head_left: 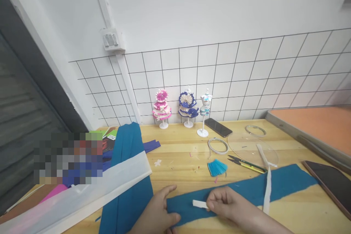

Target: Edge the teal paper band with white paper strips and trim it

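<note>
Your right hand (pixel 226 203) pinches a small white strip (pixel 199 203) between thumb and fingertips, above the blue paper (pixel 252 192) lying across the table (pixel 175 168); your left hand (pixel 153 212) has its thumb at the paper's left end, forefinger spread well away from it, though I cannot tell whether it grips the paper. Beyond the paper sit a pleated blue fan (pixel 217 168) and yellow-handled snips (pixel 253 168); a longer white ribbon (pixel 267 190) crosses the paper's right part.
</note>
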The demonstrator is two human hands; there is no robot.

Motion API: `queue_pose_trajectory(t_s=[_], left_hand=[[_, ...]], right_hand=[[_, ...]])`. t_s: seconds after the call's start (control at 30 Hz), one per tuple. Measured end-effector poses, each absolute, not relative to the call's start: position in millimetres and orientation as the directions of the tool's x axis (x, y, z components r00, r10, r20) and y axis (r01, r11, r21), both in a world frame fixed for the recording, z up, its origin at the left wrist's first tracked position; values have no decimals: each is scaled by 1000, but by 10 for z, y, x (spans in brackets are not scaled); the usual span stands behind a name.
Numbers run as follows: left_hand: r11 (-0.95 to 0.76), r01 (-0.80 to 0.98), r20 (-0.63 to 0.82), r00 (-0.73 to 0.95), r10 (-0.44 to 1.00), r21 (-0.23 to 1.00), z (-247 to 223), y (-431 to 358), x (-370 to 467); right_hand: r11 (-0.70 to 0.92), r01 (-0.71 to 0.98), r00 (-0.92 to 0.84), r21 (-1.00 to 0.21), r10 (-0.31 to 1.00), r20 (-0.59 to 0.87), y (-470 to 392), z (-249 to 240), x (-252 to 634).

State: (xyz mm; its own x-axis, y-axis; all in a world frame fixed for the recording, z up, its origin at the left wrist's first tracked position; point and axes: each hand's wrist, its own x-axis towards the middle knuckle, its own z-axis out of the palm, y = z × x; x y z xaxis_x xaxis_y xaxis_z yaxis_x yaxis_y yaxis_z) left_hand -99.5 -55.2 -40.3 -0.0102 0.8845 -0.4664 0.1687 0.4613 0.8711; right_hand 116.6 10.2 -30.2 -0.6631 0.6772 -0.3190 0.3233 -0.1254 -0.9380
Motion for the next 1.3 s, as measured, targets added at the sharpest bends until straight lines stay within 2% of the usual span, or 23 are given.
queue_pose_trajectory(t_s=[0.2,0.3,0.53,0.7,0.9,1.3], left_hand=[[445,118,-449,5,893,888,-410,-559,-1042],[430,93,-436,46,899,898,-424,-556,-1080],[441,63,-443,13,897,895,-391,-578,-1077],[454,23,-455,42,890,891,-334,-590,-1075],[493,95,-501,104,859,865,-190,-607,-1104],[527,85,-534,153,832,846,-206,-575,-1151]], right_hand=[[-3,377,-700,-926,654,-288,-71,-227,954],[37,422,-682,-906,671,-291,-153,-239,815],[120,472,-650,-873,716,-253,-199,-405,648],[154,481,-649,-863,724,-232,-198,-450,624],[184,514,-645,-838,726,-236,-210,-389,618],[211,526,-647,-824,728,-226,-178,-477,620]])
